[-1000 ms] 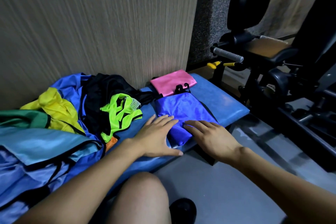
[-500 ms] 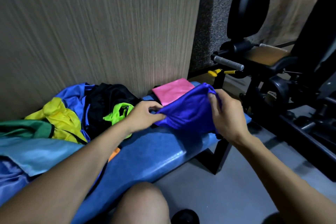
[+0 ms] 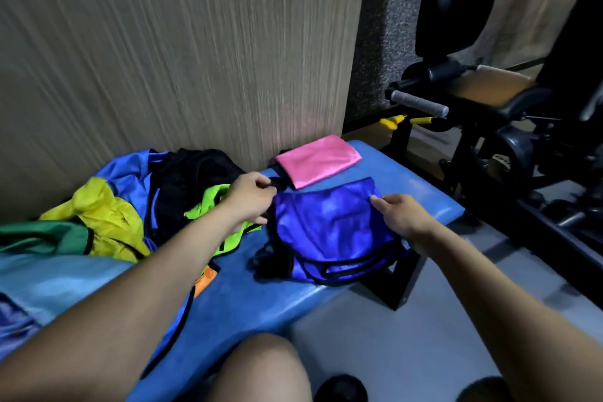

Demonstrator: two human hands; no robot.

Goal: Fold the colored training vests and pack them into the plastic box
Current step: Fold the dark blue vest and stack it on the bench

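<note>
A purple vest (image 3: 329,225) with black trim hangs partly folded over the blue bench (image 3: 248,297). My left hand (image 3: 253,197) pinches its upper left corner and my right hand (image 3: 399,217) pinches its upper right edge, so the vest is stretched between them. Behind it a pink vest (image 3: 318,160) lies folded flat on the bench by the wall. A heap of unfolded vests fills the left: neon green (image 3: 222,206), black (image 3: 192,179), yellow (image 3: 104,212), green (image 3: 39,237) and blue (image 3: 130,170). No plastic box is in view.
A ribbed wall (image 3: 163,42) runs right behind the bench. A black gym machine (image 3: 509,114) with a padded handle stands to the right. Grey floor (image 3: 408,346) lies in front, and my knee (image 3: 261,369) shows at the bottom edge.
Both hands left the flat purple vest, lifted it by its top corners, and now hold it lower and spread wider, with its black-trimmed bottom edge resting on the bench.
</note>
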